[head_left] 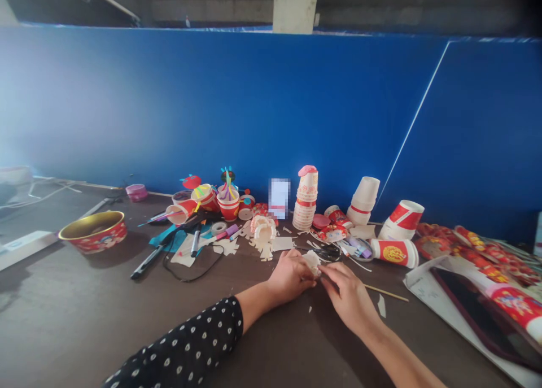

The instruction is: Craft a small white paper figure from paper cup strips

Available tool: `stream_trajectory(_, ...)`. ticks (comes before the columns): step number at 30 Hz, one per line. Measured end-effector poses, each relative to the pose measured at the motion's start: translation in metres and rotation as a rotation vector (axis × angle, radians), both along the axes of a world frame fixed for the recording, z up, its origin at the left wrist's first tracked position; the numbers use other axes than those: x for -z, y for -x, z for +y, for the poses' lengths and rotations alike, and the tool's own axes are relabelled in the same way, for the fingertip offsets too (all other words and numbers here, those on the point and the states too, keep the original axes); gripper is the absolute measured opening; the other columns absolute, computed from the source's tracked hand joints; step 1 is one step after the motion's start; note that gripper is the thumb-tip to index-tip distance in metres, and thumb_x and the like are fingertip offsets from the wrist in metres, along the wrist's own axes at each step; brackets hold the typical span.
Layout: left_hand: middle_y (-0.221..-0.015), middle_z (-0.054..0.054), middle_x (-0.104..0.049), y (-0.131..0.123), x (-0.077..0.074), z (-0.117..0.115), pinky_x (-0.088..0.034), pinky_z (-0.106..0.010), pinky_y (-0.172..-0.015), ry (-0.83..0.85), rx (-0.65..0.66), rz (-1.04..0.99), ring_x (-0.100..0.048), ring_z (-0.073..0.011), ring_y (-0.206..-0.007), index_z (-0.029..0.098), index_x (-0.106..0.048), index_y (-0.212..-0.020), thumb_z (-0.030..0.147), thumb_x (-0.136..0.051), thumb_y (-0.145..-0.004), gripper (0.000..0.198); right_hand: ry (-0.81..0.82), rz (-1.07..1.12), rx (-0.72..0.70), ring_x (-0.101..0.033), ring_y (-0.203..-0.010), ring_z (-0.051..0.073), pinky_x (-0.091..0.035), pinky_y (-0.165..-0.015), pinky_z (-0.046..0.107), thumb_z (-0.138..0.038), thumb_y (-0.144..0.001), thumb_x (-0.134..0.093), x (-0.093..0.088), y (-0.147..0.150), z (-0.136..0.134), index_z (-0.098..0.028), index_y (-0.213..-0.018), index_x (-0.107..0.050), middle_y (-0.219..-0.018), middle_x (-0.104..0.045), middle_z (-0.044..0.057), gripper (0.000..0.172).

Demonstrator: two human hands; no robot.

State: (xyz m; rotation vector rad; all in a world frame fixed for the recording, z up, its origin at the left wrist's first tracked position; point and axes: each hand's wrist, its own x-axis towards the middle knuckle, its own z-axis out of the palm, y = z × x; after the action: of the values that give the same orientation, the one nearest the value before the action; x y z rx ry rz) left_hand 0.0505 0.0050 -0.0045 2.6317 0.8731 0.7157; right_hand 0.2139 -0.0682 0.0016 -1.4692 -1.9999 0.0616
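Between my hands, low over the dark table, is a small white paper-like piece (312, 260) with an uneven edge; its exact kind is hard to make out. My left hand (291, 276) curls around its left side, with the fingers bent against it. From the right, my right hand (348, 295) pinches its edge between thumb and fingertips. Just behind them lies a white paper rectangle (282, 243), beside a cut paper cup (262, 230) with its wall snipped into strips. A thin wooden stick (387, 292) and a white paper scrap (381, 305) lie right of my right hand.
A gold-lined red bowl (94, 235) stands at left. Markers (195, 243), tape (219, 227) and a black cord (199, 278) lie nearer the middle. Stacked cups (305, 201) stand behind my hands. At right are a tipped red cup (396, 253) and a dark tablet-like device (474, 309).
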Motion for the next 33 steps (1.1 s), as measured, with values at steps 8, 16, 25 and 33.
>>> stream_trajectory(8,-0.077,-0.001,-0.067,0.002,-0.0036,-0.0009,-0.033,-0.036,-0.082,-0.038,0.031,0.048,-0.05,-0.0213,-0.09,0.021,-0.069,-0.071,0.028,-0.067,-0.077,0.01,0.015,-0.156,0.001,-0.052,-0.088,0.02,-0.044,-0.078,0.032,-0.018,-0.088,-0.043,-0.0032,0.0053,0.0,-0.024,-0.094,-0.068,-0.09,-0.058,0.006,0.026)
stream_trajectory(16,-0.076,0.0,-0.067,0.0031,0.0008,0.0035,-0.032,-0.036,-0.084,-0.053,0.059,0.042,-0.05,-0.0205,-0.09,0.019,-0.067,-0.07,0.026,-0.068,-0.075,0.008,0.082,-0.177,-0.074,-0.053,-0.085,0.019,-0.042,-0.076,0.031,-0.017,-0.087,-0.045,-0.006,-0.0005,-0.0052,-0.02,-0.088,-0.064,-0.086,-0.06,0.005,0.02)
stream_trajectory(25,-0.077,0.0,-0.067,0.0055,-0.0035,0.0038,-0.033,-0.035,-0.081,-0.077,0.092,0.052,-0.05,-0.0199,-0.088,0.019,-0.066,-0.072,0.028,-0.066,-0.078,0.011,0.096,-0.249,-0.062,-0.053,-0.081,0.02,-0.041,-0.072,0.031,-0.009,-0.082,-0.045,-0.0011,0.0003,-0.0031,-0.018,-0.078,-0.057,-0.081,-0.061,0.004,0.015)
stream_trajectory(33,-0.076,-0.001,-0.066,0.0056,-0.0082,0.0004,-0.033,-0.035,-0.081,-0.053,0.077,0.067,-0.05,-0.0206,-0.09,0.018,-0.066,-0.073,0.025,-0.068,-0.077,0.008,0.164,-0.17,-0.123,-0.055,-0.078,0.018,-0.039,-0.07,0.028,-0.015,-0.085,-0.044,-0.0054,-0.0031,-0.0069,-0.02,-0.072,-0.057,-0.076,-0.061,0.003,0.019)
